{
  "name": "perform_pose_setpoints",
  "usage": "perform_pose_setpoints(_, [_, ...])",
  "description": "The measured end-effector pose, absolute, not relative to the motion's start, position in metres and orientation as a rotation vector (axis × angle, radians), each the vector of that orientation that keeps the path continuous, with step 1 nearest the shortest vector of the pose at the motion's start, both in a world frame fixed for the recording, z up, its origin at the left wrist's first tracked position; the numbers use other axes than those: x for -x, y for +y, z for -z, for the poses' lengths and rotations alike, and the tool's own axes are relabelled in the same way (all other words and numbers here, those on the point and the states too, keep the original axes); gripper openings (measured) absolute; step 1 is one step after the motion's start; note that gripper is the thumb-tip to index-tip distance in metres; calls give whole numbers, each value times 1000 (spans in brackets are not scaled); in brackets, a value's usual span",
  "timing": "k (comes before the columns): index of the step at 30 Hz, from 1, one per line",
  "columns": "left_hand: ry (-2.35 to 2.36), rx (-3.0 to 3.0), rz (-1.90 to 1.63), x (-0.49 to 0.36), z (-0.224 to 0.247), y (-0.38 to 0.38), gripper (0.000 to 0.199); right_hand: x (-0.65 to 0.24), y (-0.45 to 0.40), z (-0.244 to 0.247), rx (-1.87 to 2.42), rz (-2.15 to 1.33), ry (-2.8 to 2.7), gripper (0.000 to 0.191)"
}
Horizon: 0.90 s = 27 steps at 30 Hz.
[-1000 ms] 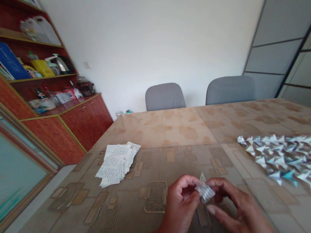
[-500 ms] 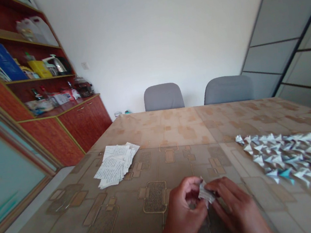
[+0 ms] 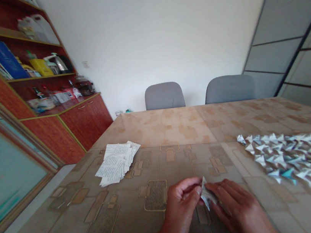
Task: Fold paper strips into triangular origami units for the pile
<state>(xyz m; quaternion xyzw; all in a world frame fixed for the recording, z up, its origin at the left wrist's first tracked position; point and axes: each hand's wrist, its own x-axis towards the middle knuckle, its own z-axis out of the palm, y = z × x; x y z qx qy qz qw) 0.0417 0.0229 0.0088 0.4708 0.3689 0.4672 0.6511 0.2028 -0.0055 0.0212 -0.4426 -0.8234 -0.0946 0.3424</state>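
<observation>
Between my two hands, just above the near part of the table, is a small folded piece of printed paper (image 3: pixel 206 195) with pointed ends. My left hand (image 3: pixel 183 205) pinches its left side between thumb and fingers. On its right side, the fingers of my right hand (image 3: pixel 233 204) are closed on it and hide part of it. Off to the right lie rows of folded paper pieces (image 3: pixel 291 155), mostly white with printing, one of them teal. A loose stack of printed paper slips (image 3: pixel 117 162) rests to the left.
The table (image 3: pixel 157 128) wears a brown patterned cover. Two grey chairs (image 3: pixel 164 96) stand at its far edge, before a white wall. A red-brown cabinet (image 3: pixel 86 118) with shelves of bottles, a kettle and boxes is at the left; grey panels (image 3: pixel 280 18) are at the right.
The folded paper has turned in my fingers and now shows a sharp point at top and bottom. My left thumb has moved up onto it. The view has shifted slightly.
</observation>
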Motion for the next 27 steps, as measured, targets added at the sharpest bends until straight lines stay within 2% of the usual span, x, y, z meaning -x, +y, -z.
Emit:
perform_pose_setpoints(9, [899, -1138, -1059, -43, -7, 20, 30, -200, -3, -21, 1164, 293, -2148, 31])
perform_pose_setpoints(15, [870, -1060, -1019, -43, -5, 20, 35, -200, -5, -19, 1188, 294, -2149, 33])
perform_pose_setpoints(27, [712, -1076, -1049, -41, -1, 19, 32, -204, -4, -13, 1223, 113, -2035, 21])
